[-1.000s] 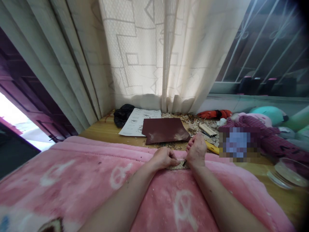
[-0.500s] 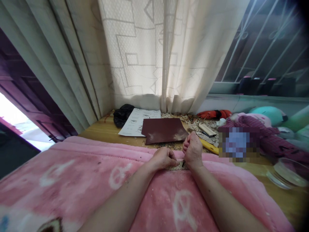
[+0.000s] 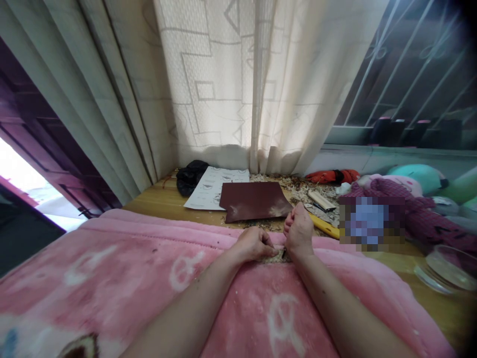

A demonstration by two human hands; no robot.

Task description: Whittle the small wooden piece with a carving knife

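My left hand is closed in a pinch at the near edge of a pink plush blanket. Beside it, my right hand forms an upright fist; whatever it grips is hidden by the fingers. Between both hands lies a small patch of pale, crumbly shavings, with a short dark bit by the right wrist. Just beyond the hands, a dark brown sheet overlaps a printed white paper. A yellow strip-like object rests to the right of my right fist.
Shavings are scattered over the wooden table near the curtain. A black bag, a pale block, an orange-red bundle and soft toys stand around. A clear round container sits at right.
The view has shifted very slightly. Both hands keep nearly the same place and closed pose over the blanket edge.
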